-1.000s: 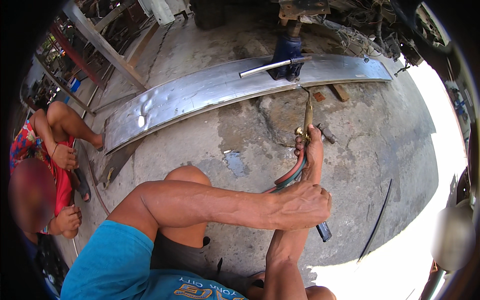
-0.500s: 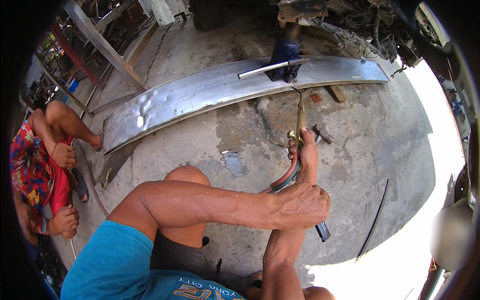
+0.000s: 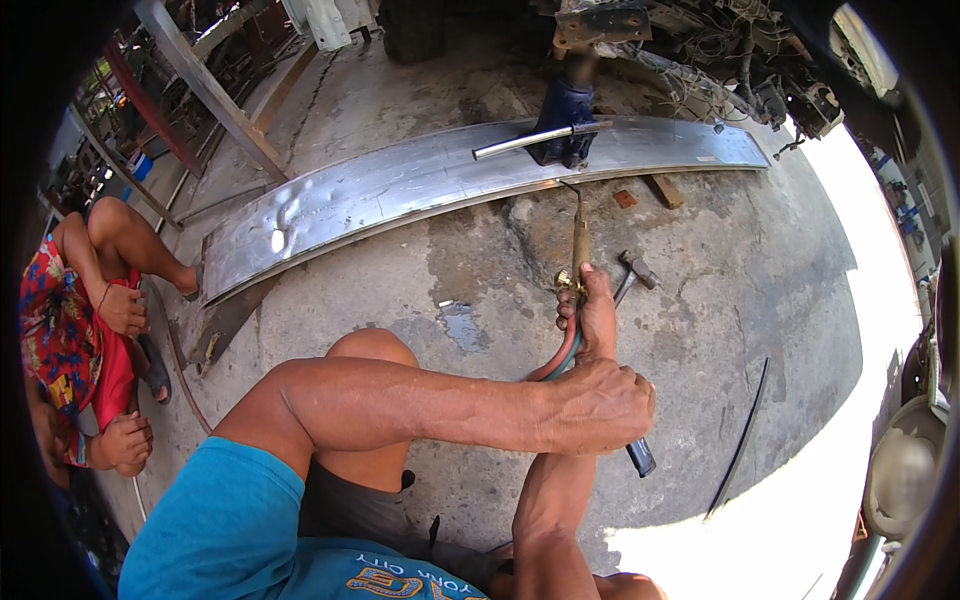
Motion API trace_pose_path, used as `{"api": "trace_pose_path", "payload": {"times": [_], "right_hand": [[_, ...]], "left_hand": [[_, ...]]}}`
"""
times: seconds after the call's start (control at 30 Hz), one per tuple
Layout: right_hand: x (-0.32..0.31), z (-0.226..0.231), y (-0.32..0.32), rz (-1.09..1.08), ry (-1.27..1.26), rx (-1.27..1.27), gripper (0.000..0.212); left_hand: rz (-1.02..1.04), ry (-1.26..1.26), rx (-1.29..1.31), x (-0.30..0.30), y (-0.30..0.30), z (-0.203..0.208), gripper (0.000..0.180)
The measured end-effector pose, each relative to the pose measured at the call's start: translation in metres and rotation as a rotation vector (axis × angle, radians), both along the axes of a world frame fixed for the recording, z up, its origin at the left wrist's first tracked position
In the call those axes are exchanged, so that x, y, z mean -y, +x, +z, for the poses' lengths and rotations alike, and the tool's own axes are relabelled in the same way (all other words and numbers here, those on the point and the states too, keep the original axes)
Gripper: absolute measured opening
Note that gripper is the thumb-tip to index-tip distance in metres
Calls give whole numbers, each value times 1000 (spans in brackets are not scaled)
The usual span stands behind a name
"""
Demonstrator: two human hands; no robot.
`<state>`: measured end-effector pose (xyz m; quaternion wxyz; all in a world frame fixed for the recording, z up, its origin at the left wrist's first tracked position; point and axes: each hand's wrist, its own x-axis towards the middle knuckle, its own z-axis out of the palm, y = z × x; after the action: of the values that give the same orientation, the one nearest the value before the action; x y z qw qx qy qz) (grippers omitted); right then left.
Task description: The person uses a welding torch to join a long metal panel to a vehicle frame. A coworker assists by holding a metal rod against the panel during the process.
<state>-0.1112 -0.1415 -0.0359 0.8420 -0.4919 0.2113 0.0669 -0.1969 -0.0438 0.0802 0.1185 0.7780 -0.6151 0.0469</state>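
Note:
In my right hand [image 3: 590, 305] is a brass gas torch [image 3: 581, 245], fingers wrapped round its valve end. Its bent tip reaches the near edge of a long, dented metal sheet [image 3: 400, 188] on the floor. A red and a green hose [image 3: 558, 365] trail from the torch under my arm. My left arm crosses over my right forearm, and my left hand [image 3: 605, 408] is closed there, palm down, fingertips hidden. From beneath it sticks out a dark handle end [image 3: 641, 457]; whether my left hand grips it I cannot make out. A hammer [image 3: 637, 270] lies right of the torch.
On the sheet stands a dark blue jack [image 3: 565, 120] with a shiny bar [image 3: 525, 143], under a vehicle part [image 3: 600, 25]. Wood block [image 3: 665, 190] lies near the sheet. A black strip [image 3: 740, 440] is on the right floor. Another person [image 3: 75, 330] sits at the left.
My right hand and the torch have shifted left, so the tip sits farther left along the sheet's edge. My left hand remains closed over my right forearm.

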Motion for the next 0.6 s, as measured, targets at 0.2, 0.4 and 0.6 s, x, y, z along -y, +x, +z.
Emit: {"api": "trace_pose_path", "payload": {"times": [0.2,0.4,0.6], "right_hand": [[-3,-2,0,14,4,7,26],[5,-3,5,-41,20,22,26],[15,-15,14,-96,99,28,26]], "left_hand": [[12,14,-11,1,0,-4,49],[-14,23,-62,-1,-1,1,51],[18,-34,-125,-6,0,1,39]]}}
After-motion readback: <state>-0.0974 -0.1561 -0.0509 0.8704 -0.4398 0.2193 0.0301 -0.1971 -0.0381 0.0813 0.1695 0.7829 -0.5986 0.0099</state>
